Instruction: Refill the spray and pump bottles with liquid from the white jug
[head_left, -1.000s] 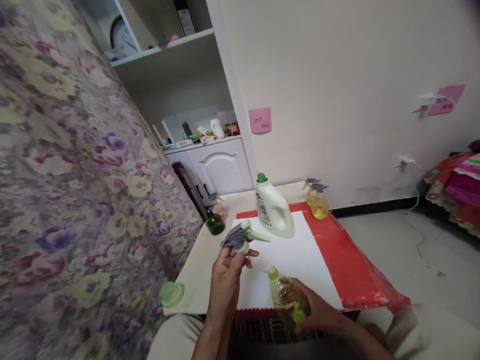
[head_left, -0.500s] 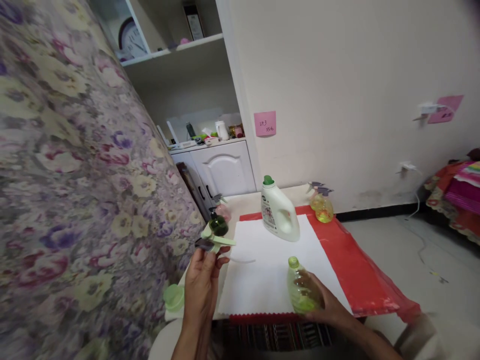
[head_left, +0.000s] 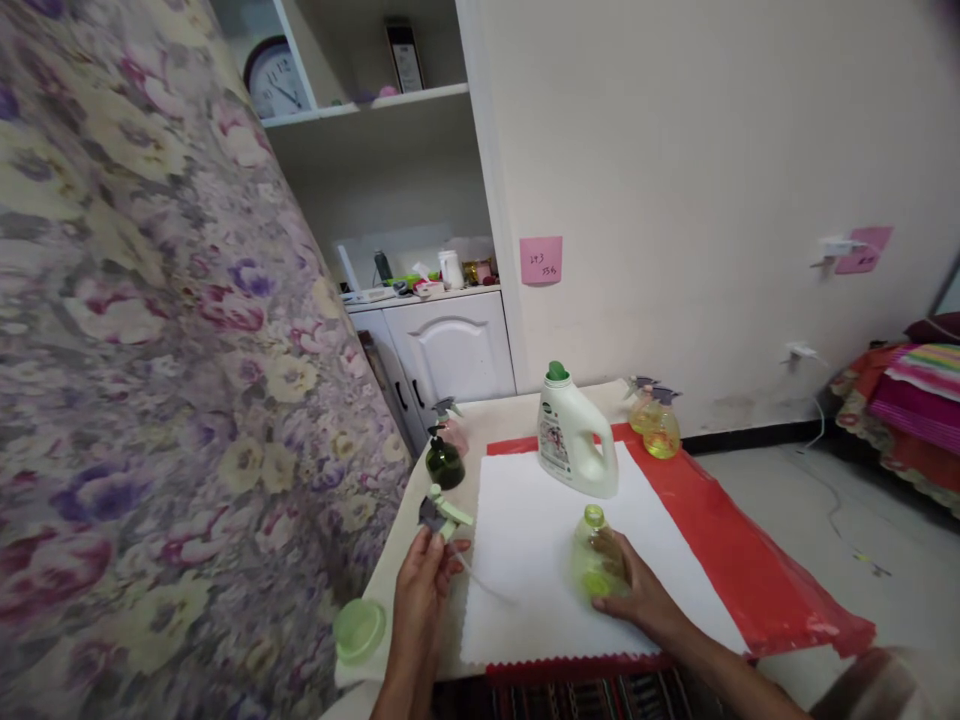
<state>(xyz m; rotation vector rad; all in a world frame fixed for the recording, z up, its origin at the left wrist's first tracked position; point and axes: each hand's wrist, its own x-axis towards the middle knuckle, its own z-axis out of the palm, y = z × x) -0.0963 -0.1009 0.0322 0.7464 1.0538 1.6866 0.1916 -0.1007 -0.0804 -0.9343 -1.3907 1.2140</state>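
Spray head (head_left: 441,513) with thin tube (head_left: 484,584) is being pinched by the left hand (head_left: 421,574) near the white sheet (head_left: 525,530), while the right hand (head_left: 642,592), well apart, is clasping the open green bottle (head_left: 587,557) over that sheet.

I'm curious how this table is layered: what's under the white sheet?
Red plastic sheeting shows past the back and right edges of the white sheet. Whatever else lies beneath is covered.
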